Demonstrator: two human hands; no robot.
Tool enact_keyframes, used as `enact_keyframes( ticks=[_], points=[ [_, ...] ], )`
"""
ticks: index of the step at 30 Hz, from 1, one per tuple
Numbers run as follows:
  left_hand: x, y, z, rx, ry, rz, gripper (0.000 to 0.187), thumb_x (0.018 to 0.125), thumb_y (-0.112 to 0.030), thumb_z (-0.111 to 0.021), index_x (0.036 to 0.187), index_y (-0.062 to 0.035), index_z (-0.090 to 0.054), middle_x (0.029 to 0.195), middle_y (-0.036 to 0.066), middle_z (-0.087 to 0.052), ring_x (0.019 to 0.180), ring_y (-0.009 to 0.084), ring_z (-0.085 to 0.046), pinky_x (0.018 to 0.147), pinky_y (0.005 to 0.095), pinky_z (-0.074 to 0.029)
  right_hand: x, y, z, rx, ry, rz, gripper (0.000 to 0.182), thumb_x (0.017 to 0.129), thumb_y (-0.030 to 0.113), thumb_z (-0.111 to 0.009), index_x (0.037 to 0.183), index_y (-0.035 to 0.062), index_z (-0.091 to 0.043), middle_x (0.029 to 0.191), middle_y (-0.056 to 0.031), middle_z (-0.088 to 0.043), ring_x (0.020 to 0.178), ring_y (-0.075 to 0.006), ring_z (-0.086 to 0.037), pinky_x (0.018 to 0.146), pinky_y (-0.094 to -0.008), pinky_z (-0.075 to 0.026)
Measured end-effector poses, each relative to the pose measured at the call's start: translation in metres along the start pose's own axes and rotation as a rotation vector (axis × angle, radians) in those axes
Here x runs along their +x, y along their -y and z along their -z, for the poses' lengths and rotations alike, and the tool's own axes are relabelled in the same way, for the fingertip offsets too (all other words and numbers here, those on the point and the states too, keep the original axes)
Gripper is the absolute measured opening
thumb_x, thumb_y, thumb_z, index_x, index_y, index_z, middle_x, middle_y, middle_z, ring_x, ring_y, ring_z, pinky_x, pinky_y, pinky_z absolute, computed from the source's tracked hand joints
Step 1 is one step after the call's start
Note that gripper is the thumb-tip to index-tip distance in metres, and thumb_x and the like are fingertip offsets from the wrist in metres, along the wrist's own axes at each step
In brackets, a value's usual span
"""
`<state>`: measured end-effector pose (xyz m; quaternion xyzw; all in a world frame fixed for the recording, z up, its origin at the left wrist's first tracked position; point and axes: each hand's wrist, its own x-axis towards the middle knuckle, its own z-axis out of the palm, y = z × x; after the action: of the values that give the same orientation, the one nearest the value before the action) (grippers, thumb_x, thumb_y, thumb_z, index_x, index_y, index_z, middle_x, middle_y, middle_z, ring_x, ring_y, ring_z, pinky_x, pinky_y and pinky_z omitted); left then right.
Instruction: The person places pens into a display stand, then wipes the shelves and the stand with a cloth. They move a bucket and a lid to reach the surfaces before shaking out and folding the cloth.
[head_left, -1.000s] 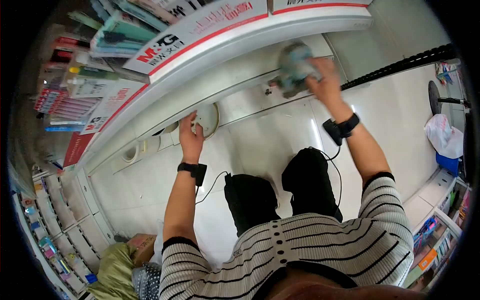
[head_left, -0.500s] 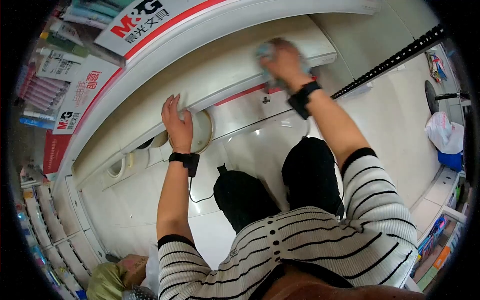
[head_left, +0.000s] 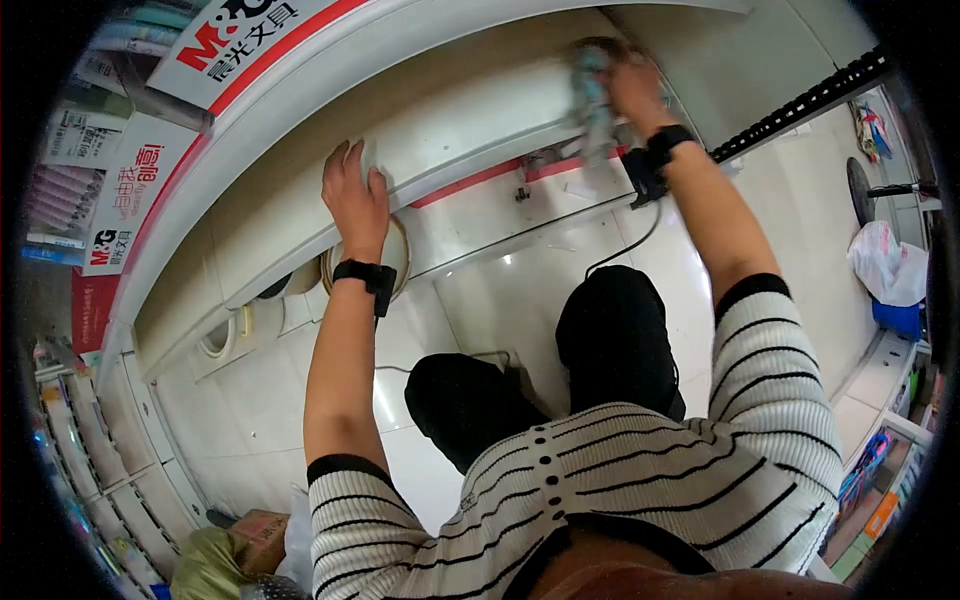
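My right hand (head_left: 634, 85) grips a bluish-grey cloth (head_left: 592, 95) at the right end of a long white shelf (head_left: 450, 110). Both hand and cloth are smeared by motion, and part of the cloth hangs over the front edge. Resting on the shelf's front edge, my left hand (head_left: 355, 200) lies with its fingers stretched out and holds nothing. A black band with a small box sits on each wrist, and a cable runs from it.
Below the shelf stand round rolls (head_left: 395, 255) on a pale lower ledge. Pens and packets (head_left: 70, 195) fill the display at the left. A black perforated post (head_left: 800, 105) rises at the right. A white plastic bag (head_left: 888, 260) and a cardboard box (head_left: 262, 540) are farther out.
My right hand has moved to the right along the shelf with the cloth. My left hand stays on the front edge. The whole view has shifted slightly.
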<state>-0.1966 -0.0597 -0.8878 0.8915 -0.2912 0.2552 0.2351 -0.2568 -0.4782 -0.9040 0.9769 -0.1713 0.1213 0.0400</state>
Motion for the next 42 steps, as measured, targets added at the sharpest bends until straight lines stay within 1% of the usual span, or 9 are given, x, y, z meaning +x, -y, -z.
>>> enact_keyframes(
  ticks=[5,7,13,19,29,36,39,41,42],
  points=[
    [0.012,0.004,-0.007,0.058,0.085,-0.025,0.045,0.082,-0.010,-0.056,0.126,-0.0055,-0.049,0.130,0.017,-0.046,0.122,0.0345,-0.040,0.102,0.0460,-0.030,-0.013,-0.052,-0.040,0.070,-0.367,-0.083,0.041,0.082,0.019,-0.060,0.119,0.0043,-0.056,0.124,-0.0201,-0.053,0.115,-0.0373,-0.048,0.095,-0.0462,-0.040],
    [0.017,0.001,-0.012,0.091,0.115,-0.033,0.048,0.082,-0.010,-0.056,0.129,-0.0095,-0.046,0.133,0.013,-0.044,0.126,0.0317,-0.037,0.103,0.0453,-0.028,-0.026,-0.056,-0.034,0.726,-0.453,-0.246,0.044,0.076,0.011,-0.061,0.119,0.0040,-0.055,0.127,-0.0215,-0.050,0.116,-0.0394,-0.046,0.099,-0.0457,-0.037],
    [0.011,0.005,-0.019,0.249,0.148,-0.053,0.057,0.081,-0.007,-0.054,0.136,-0.0093,-0.038,0.139,0.013,-0.038,0.131,0.0318,-0.031,0.107,0.0485,-0.022,-0.107,-0.029,-0.031,0.607,-0.646,-0.188,0.050,0.068,0.004,-0.062,0.117,0.0037,-0.055,0.130,-0.0226,-0.047,0.117,-0.0393,-0.046,0.101,-0.0435,-0.036],
    [0.016,0.001,-0.017,0.235,0.150,-0.105,0.054,0.081,-0.007,-0.052,0.134,-0.0093,-0.041,0.139,0.012,-0.037,0.131,0.0304,-0.030,0.106,0.0482,-0.021,-0.132,0.096,-0.081,0.705,-0.549,-0.122,0.055,0.055,0.008,-0.072,0.108,0.0106,-0.059,0.129,-0.0272,-0.036,0.120,-0.0464,-0.033,0.102,-0.0495,-0.027],
    [0.016,-0.001,-0.015,0.187,0.172,-0.130,0.052,0.080,-0.005,-0.050,0.132,-0.0048,-0.041,0.136,0.015,-0.040,0.129,0.0337,-0.031,0.107,0.0484,-0.021,-0.110,0.172,0.008,0.989,0.057,0.625,0.043,0.057,0.000,-0.067,0.098,0.0140,-0.061,0.123,-0.0135,-0.047,0.113,-0.0365,-0.046,0.094,-0.0405,-0.042],
    [0.015,0.003,-0.018,0.193,0.134,-0.136,0.052,0.079,-0.003,-0.048,0.131,-0.0057,-0.041,0.135,0.016,-0.040,0.129,0.0347,-0.032,0.107,0.0500,-0.022,-0.057,0.052,0.052,0.714,-0.674,-0.066,0.045,0.062,0.006,-0.062,0.107,0.0123,-0.059,0.112,-0.0143,-0.054,0.106,-0.0368,-0.052,0.091,-0.0437,-0.044],
    [0.015,0.001,-0.018,0.186,0.130,-0.141,0.053,0.079,-0.002,-0.049,0.131,-0.0060,-0.041,0.135,0.016,-0.039,0.129,0.0351,-0.032,0.107,0.0501,-0.021,-0.027,0.000,0.044,0.407,-0.602,-0.176,0.049,0.066,0.018,-0.067,0.115,0.0147,-0.058,0.116,-0.0157,-0.054,0.110,-0.0381,-0.049,0.095,-0.0458,-0.041],
    [0.017,-0.004,-0.015,0.199,0.148,-0.129,0.054,0.077,-0.002,-0.050,0.131,-0.0054,-0.042,0.134,0.018,-0.041,0.127,0.0363,-0.034,0.106,0.0501,-0.024,-0.017,0.004,0.024,0.493,-0.107,-0.436,0.059,0.071,0.036,-0.064,0.125,0.0135,-0.053,0.129,-0.0192,-0.048,0.119,-0.0385,-0.046,0.096,-0.0445,-0.041],
    [0.018,-0.006,-0.014,0.210,0.168,-0.110,0.056,0.075,-0.001,-0.052,0.130,-0.0049,-0.043,0.133,0.019,-0.042,0.126,0.0375,-0.036,0.105,0.0500,-0.026,-0.018,0.018,0.012,0.064,-0.211,-0.335,0.069,0.071,0.048,-0.062,0.131,0.0154,-0.048,0.124,-0.0185,-0.053,0.116,-0.0366,-0.050,0.093,-0.0442,-0.044]
  ],
)
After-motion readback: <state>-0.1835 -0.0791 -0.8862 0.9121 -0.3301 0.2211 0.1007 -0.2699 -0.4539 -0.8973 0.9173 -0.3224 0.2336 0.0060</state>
